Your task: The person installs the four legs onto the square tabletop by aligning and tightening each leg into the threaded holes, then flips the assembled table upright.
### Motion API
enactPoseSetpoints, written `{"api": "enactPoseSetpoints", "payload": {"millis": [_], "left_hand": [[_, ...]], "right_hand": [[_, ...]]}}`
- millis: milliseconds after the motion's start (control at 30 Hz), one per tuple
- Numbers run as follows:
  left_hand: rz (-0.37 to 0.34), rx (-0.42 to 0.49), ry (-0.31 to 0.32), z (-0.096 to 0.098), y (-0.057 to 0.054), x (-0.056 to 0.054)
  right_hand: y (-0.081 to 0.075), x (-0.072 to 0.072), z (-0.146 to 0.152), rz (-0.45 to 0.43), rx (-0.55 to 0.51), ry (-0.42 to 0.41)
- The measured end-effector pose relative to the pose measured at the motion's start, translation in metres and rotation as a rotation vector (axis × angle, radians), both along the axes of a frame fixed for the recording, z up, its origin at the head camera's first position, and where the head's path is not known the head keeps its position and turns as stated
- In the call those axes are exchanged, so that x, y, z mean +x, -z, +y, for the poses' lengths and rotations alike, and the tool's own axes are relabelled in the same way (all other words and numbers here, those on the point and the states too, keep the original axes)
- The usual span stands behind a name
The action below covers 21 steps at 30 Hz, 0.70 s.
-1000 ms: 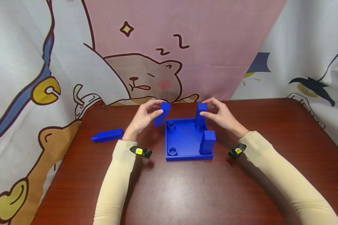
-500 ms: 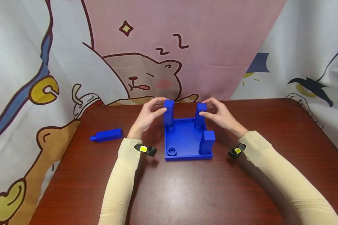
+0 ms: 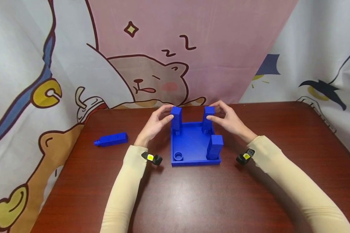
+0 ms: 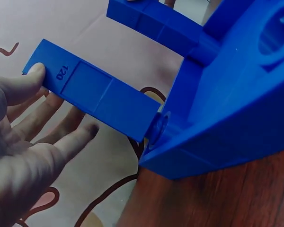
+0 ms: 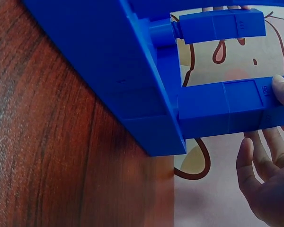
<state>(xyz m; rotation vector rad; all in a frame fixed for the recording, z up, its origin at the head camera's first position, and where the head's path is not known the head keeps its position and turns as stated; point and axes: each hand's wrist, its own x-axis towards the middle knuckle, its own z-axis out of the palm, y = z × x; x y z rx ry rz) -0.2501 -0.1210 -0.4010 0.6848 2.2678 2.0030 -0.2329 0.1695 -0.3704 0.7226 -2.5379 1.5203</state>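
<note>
A shallow blue square tray (image 3: 189,163) with round sockets in its corners lies on the table. My left hand (image 3: 156,124) pinches the upper end of a blue square leg (image 3: 176,117), which stands at the far-left socket. In the left wrist view that leg (image 4: 102,97) bears "120", and its peg meets the socket rim. At the far-right corner my right hand (image 3: 228,119) holds the top of another upright leg (image 3: 207,122) between thumb and fingers. A third leg (image 3: 215,147) stands at the near-right corner. The near-left socket (image 3: 178,156) shows its open ring.
One more blue leg (image 3: 112,139) lies on its side at the table's left, peg end pointing left. A patterned cloth (image 3: 215,51) hangs right behind the table's back edge. The brown table (image 3: 180,200) extends in front of the tray.
My left hand has moved right with its leg, turned it from tilted to upright over the far-left socket, and lowered it there. My right hand has stayed at its leg.
</note>
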Motion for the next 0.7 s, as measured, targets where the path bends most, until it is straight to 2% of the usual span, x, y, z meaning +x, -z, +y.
{"api": "enactPoseSetpoints", "payload": {"millis": [167, 300, 400, 500, 633, 700], "left_hand": [[0.069, -0.057, -0.014, -0.003, -0.003, 0.002], [0.108, -0.072, -0.044, 0.001, -0.022, 0.015], [0.124, -0.108, -0.102, 0.006, -0.037, 0.027], [0.121, -0.127, -0.162, 0.009, -0.031, 0.023], [0.121, -0.117, -0.241, 0.012, -0.017, 0.013], [0.129, -0.117, -0.281, 0.014, -0.016, 0.012]], "right_hand": [[-0.001, 0.002, -0.001, 0.004, 0.015, 0.000], [-0.001, 0.003, 0.000, -0.009, 0.028, 0.006], [-0.001, 0.003, 0.000, -0.009, 0.032, 0.010], [0.000, 0.003, 0.000, 0.000, 0.035, 0.012], [0.000, 0.002, 0.001, 0.012, 0.032, 0.002], [0.000, 0.001, 0.001, 0.015, 0.026, -0.006]]}}
